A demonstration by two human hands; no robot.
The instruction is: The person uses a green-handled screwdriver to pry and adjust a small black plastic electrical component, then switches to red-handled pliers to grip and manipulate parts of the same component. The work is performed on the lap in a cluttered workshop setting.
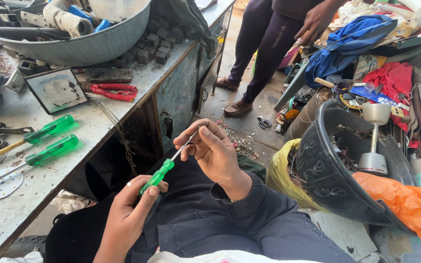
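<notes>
open floor (239,124) is lying at upper centre; the workbench (74,146) is blocking the left, the black tub (327,180) the right, a standing person's legs (264,44) the top.

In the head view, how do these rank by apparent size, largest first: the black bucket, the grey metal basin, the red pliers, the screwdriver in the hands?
1. Grey metal basin and black bucket: they look alike, and the frame cuts the basin, so unranked.
2. Screwdriver in the hands; nearness to the camera enlarges it.
3. Red pliers.
</notes>
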